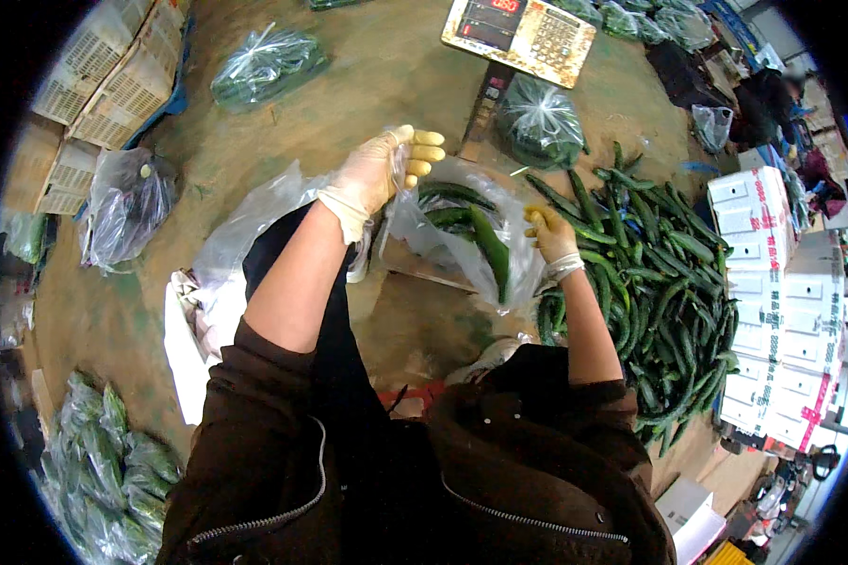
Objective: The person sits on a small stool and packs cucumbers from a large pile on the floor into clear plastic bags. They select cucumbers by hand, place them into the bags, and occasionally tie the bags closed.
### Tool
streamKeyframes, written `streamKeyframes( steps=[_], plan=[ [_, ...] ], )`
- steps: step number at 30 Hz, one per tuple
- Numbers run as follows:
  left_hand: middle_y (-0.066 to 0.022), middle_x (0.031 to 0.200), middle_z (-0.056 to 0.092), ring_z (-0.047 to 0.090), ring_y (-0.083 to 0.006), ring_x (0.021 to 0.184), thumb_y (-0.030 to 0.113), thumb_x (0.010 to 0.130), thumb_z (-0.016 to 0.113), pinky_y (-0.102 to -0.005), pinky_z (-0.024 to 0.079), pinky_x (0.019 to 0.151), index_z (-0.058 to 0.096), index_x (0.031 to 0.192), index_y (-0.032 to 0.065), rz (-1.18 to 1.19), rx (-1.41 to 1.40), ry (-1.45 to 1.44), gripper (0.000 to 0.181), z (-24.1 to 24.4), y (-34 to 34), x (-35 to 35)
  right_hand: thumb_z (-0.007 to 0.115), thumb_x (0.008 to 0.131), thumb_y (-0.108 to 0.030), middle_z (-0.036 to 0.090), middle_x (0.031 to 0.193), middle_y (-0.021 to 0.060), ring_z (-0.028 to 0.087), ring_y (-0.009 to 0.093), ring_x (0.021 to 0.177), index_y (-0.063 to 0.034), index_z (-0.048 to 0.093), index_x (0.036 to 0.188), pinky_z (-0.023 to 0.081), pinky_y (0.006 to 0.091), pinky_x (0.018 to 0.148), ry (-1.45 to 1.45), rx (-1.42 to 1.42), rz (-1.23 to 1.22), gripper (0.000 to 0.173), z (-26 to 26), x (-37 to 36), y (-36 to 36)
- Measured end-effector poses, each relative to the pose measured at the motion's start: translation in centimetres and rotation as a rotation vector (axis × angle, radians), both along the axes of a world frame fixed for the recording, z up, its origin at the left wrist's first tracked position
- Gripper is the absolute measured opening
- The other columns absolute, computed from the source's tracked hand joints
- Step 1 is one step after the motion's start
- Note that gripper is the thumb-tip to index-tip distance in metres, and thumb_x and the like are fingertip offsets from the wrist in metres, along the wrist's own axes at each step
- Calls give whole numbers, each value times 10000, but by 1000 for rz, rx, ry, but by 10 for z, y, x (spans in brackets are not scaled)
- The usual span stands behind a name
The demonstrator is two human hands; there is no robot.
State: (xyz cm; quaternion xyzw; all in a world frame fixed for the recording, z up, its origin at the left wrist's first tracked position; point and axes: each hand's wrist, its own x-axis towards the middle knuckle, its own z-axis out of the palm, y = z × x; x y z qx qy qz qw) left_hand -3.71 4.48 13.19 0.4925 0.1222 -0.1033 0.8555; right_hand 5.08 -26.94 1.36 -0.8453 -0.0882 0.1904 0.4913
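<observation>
A clear plastic bag [438, 236] lies open on the platform of a scale [424, 265], with several cucumbers [491, 247] inside it. My left hand [396, 159], in a pale yellow glove, pinches the bag's upper left edge. The fingers of my gloved right hand [555, 236] are bent close to the bag's right edge; whether they hold the film is unclear. Just beyond that hand spreads a large heap of loose cucumbers [650, 282]. Above the bag stands the scale's display and keypad [519, 39], on a post.
A tied bag of cucumbers [540, 123] sits beside the scale post, another [268, 67] farther left. Stacked plastic crates [124, 78] line the upper left; white cartons [777, 304] stand right of the heap. Bagged cucumbers [106, 466] lie lower left. A person [767, 106] is at the upper right.
</observation>
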Motion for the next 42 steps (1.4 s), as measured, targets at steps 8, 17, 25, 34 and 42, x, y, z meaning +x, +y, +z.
streamKeyframes(
  steps=[8, 17, 25, 34, 42],
  plan=[
    [-120, 877, 654, 424, -42, 451, 388, 919, 488, -145, 263, 366, 464, 1278, -33, -424, 68, -214, 554, 21, -17, -31, 494, 945, -314, 652, 1028, 124, 614, 209, 967, 38, 601, 1083, 487, 330, 848, 574, 513, 342, 393, 11, -45, 12],
    [-122, 912, 648, 435, -21, 480, 281, 925, 488, -125, 268, 386, 431, 1310, -17, -432, 69, -125, 490, 32, -17, -25, 545, 828, -436, 566, 1182, 218, 521, 313, 1132, -66, 571, 1193, 406, 370, 955, -79, -208, -327, 520, -129, -28, 43],
    [-125, 937, 652, 366, -31, 483, 171, 925, 461, -145, 256, 408, 436, 1316, 24, -282, -5, -90, 419, 20, -19, -9, 736, 603, -576, 554, 1202, 228, 515, 328, 1148, -33, 490, 1263, 405, 423, 959, 218, -700, -421, 890, -173, -74, 1],
    [-91, 898, 662, 371, -30, 503, 217, 905, 523, -150, 270, 427, 406, 1361, 108, -290, 236, -34, 483, 17, -3, -18, 770, 643, -232, 620, 1064, 175, 594, 302, 983, -45, 502, 1243, 467, 393, 828, 42, -487, -7, 683, -145, -77, -2],
    [-89, 887, 661, 362, -27, 489, 222, 916, 503, -138, 257, 408, 395, 1371, 129, -285, 262, 8, 477, 12, 16, -14, 801, 609, -364, 521, 1250, 109, 536, 288, 1115, -193, 445, 1264, 455, 428, 894, -160, -1112, 105, 766, -11, -21, 71]
  ],
)
